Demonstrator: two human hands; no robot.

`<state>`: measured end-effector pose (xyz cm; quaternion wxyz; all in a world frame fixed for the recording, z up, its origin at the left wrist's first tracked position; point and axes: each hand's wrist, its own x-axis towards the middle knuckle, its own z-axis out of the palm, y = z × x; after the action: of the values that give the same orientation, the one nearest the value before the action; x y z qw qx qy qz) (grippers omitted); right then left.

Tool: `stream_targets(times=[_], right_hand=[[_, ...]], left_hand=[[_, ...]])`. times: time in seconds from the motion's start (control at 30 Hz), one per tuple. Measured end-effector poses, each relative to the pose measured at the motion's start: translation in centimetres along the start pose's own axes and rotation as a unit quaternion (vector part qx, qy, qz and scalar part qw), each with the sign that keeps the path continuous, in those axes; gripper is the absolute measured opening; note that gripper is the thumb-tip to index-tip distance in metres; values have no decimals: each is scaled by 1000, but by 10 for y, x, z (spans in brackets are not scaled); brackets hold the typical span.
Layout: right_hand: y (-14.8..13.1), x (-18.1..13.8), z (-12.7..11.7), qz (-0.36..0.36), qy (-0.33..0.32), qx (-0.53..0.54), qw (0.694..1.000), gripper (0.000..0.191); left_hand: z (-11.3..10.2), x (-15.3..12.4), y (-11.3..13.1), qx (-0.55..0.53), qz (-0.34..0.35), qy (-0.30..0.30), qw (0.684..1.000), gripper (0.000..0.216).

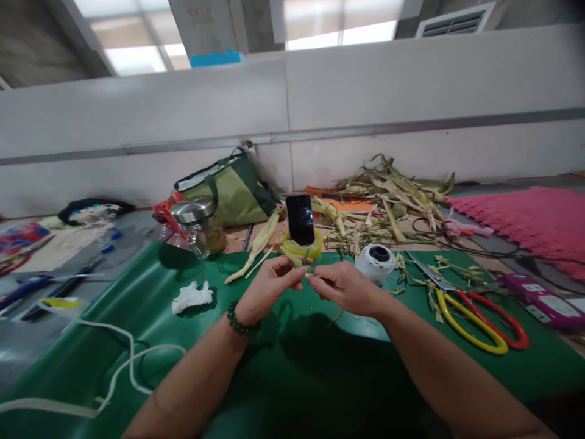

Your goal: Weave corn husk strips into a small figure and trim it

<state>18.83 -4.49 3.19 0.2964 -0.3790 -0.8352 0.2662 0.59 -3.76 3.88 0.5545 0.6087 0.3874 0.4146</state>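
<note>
Husk strip [297, 263], head view: just to six o'clock of centre, pinched by the fingers of the left hand [273, 283] and of the right hand [345, 285]. Judged hazard: uneven tension between hands could tear it. Secondary: scissors [440, 281] lying on the surface [137, 292] at four o'clock, near the right forearm [425, 350]; an outward sweep could catch them

Nothing I can actually read in this one, folks.
Closest thing to lettering is a faint row of marks high on the grey pillar [201, 30] behind the partition [402, 82], way too washed out to make out. The purple box [543, 302] at far right has some pale patches with marks too, but they're just blur, so can't tell what they say.
</note>
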Motion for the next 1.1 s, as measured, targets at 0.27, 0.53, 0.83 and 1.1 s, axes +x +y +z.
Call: stream_targets(times=[0.27,0.53,0.83,1.1], right_hand=[[4,3,2,24,-18,68,997,44],[11,0,-18,-61,77,3,995,51],[7,2,8,78,45,133,987,47],[0,13,42,115,42,351,928,54]], left_hand=[[2,0,-1,-40,-69,-17,997,52],[-19,2,6,-48,-62,-12,997,41],[-5,1,3,-78,27,60,995,36],[12,-2,-11,-115,7,66,991,36]])
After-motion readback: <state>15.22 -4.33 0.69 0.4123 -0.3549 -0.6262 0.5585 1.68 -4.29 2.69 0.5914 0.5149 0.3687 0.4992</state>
